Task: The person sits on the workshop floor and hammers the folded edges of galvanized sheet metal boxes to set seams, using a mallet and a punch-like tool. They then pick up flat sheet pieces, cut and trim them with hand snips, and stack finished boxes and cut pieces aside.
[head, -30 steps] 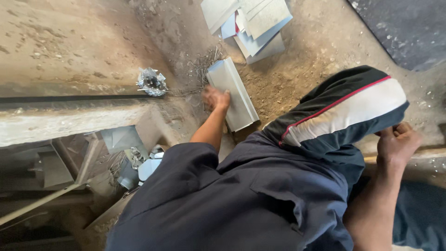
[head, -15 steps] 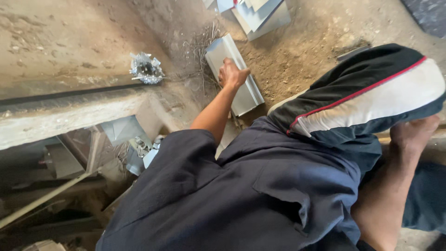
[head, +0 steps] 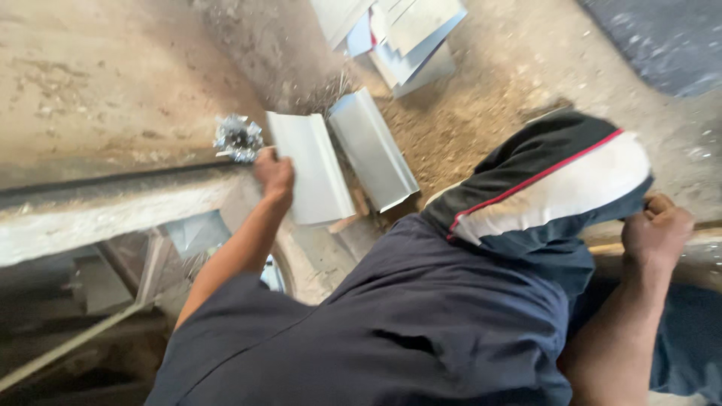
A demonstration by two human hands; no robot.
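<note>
My left hand (head: 274, 173) grips the left edge of a bent grey metal sheet (head: 312, 177) and holds it lifted off the dusty ground. A second bent metal sheet (head: 372, 150) lies just to its right. My right hand (head: 658, 233) is closed in a fist at the far right, resting on a ledge beside my raised knee in dark trousers with a white and red stripe (head: 549, 188). I cannot see anything inside that fist.
A heap of cut metal sheets (head: 398, 37) lies at the top. A crumpled ball of metal scrap (head: 238, 137) sits by a concrete ledge (head: 113, 214). Below the ledge a dark recess holds metal offcuts (head: 195, 233). A dark mat (head: 662, 41) lies top right.
My left hand has taken one sheet off the pair and drawn it leftwards, so two sheets now show side by side. The camera view shifted.
</note>
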